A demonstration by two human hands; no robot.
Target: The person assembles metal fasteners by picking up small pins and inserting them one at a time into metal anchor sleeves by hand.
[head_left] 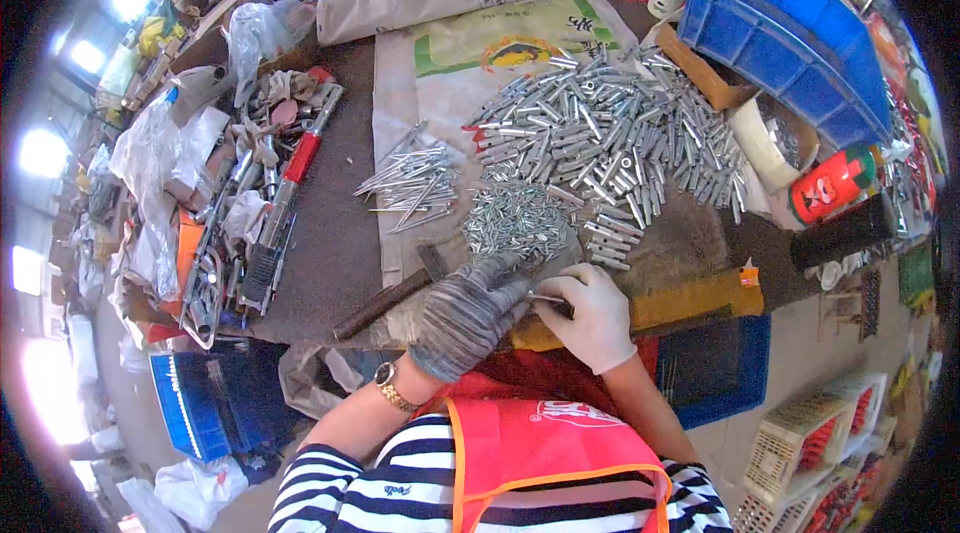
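Observation:
My left hand [468, 318], in a grey striped glove, is bent at the table's near edge, its fingertips meeting my right hand. My right hand [590, 318], in a white glove, pinches a small thin metal piece [545, 297] between thumb and fingers. The left fingertips close on that piece's other end; its exact kind is too small to make out. Just beyond the left hand lies a heap of small metal pins [515, 218]. A short row of metal sleeves [612, 238] lies beyond the right hand. A dark hammer [385, 303] rests left of the left hand.
A large pile of metal sleeves [610, 128] covers the far middle, with long nails [415, 181] to its left. Tools and plastic bags [245, 203] crowd the left side. Blue bins [780, 33] stand far right; a red bottle [832, 185] lies below them.

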